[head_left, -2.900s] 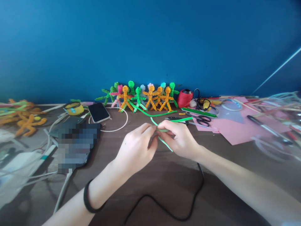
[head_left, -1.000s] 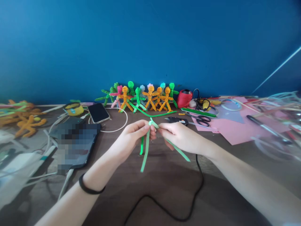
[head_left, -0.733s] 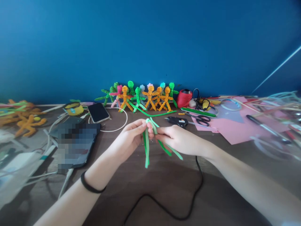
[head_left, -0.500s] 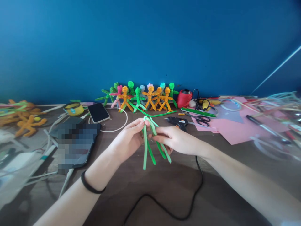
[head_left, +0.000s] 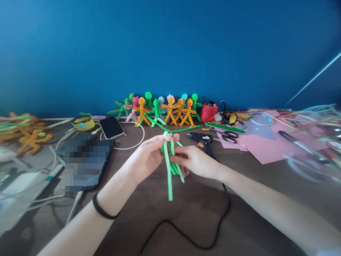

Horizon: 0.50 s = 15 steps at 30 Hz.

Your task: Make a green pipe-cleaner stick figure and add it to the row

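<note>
Between both hands hangs a bundle of light and bright green pipe cleaners (head_left: 168, 170), joined at a small pale knob on top. My left hand (head_left: 149, 156) pinches the bundle near that knob, thumb and fingers closed. Lower down, my right hand (head_left: 193, 160) has its thumb and fingers closed around the right-hand strands. One light green strand dangles freely, longest of all, and some bright green ends show beneath the right fingers. Parts of the strands are hidden behind the fingers.
Several pipe cleaner figures (head_left: 170, 110) stand along the blue wall. A hot glue gun (head_left: 202, 138) and scissors (head_left: 229, 136) lie behind my right hand. Phones, one a white-edged phone (head_left: 112, 127), and cables lie left. Pink paper (head_left: 266, 149) is right; a black cord (head_left: 183, 234) curves in front.
The strands have come closer together, and the right ones have swung left. My right hand has shifted slightly left and down, still holding them. The left hand stays nearly in place.
</note>
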{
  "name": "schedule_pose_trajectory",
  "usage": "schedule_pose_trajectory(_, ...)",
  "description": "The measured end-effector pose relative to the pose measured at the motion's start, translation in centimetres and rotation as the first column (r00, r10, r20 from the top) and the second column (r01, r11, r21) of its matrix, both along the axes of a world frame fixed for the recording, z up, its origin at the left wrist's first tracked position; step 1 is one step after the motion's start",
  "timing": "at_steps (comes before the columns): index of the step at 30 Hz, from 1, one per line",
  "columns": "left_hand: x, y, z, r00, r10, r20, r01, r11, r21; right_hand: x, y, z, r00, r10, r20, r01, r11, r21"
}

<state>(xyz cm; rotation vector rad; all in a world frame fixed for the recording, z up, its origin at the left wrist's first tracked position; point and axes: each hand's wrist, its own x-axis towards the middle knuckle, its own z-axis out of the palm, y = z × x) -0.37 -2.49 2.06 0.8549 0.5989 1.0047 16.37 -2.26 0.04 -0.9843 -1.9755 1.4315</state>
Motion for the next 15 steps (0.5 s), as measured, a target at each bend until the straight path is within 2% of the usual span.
schedule_pose_trajectory(6,0.37,-0.15,-0.14,0.998,0.05,0.045,-0.05,0.999,-0.004,-0.23,-0.05,-0.09,0.998,-0.057,0.01,0.057,0.998,-0.025)
schedule_pose_trajectory(11,0.38,-0.01,-0.32,0.996,0.075,0.038,-0.075,0.997,0.012,-0.31,0.08,-0.65,0.999,0.026,-0.047,-0.033,0.988,-0.15)
schedule_pose_trajectory(13,0.36,0.06,-0.27,0.997,0.076,0.025,-0.077,0.997,0.012,-0.16,0.26,-0.69,0.997,0.056,-0.054,-0.065,0.984,-0.165)
schedule_pose_trajectory(15,0.37,0.08,-0.21,0.997,0.078,0.004,-0.078,0.997,0.014,0.11,0.51,-0.5,0.995,0.025,-0.095,-0.038,0.989,-0.141)
